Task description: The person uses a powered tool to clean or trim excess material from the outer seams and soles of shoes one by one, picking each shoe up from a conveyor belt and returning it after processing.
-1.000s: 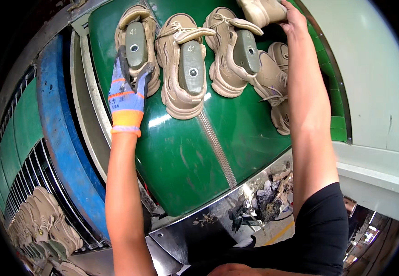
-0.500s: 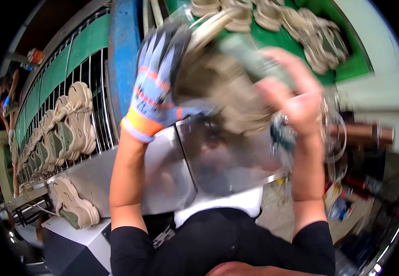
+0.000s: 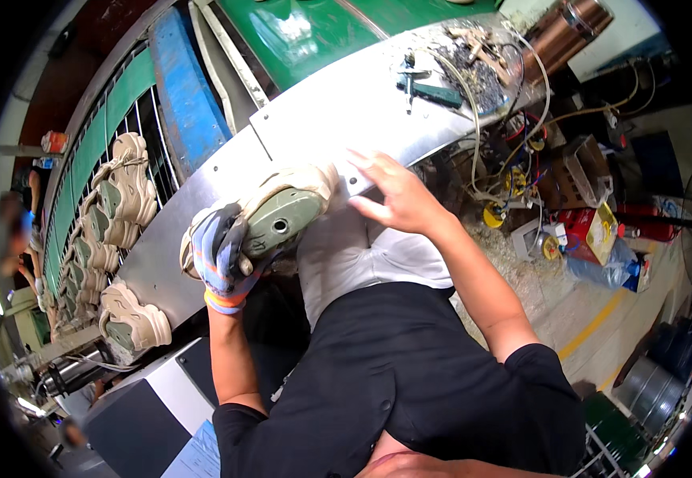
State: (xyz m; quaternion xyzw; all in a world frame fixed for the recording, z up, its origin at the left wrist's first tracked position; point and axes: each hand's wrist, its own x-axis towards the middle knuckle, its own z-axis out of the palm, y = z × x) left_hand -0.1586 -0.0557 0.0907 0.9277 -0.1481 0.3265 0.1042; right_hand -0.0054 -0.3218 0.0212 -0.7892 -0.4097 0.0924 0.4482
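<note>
Your left hand [image 3: 222, 256], in a blue and grey work glove with an orange cuff, is closed around the heel end of a beige shoe [image 3: 278, 213], gripping it firmly. The shoe is mounted on an olive-green last [image 3: 281, 221], whose flat top with a small hole faces up at you. The shoe lies tilted, toe pointing toward the upper right, over the near edge of the bare metal counter [image 3: 346, 103] and just above your white apron [image 3: 354, 255].

Your right hand [image 3: 390, 195] is bare and holds nothing: the fingers are spread wide, palm turned down, hovering just beside the toe of the shoe. Whether a fingertip touches the toe cannot be told from here.

Toward the far right end of the counter lie a dark green hand tool [image 3: 430, 86] and a heap of scraps and cables [image 3: 481, 68]. Beyond the counter's far edge runs a green conveyor belt [image 3: 314, 36], with a blue frame piece [image 3: 182, 95] at its left.

Off the left end of the counter, a wire rack [image 3: 115, 207] carries a row of similar beige shoes on green lasts, and one more such pair [image 3: 131, 319] sits near the counter's lower left corner
</note>
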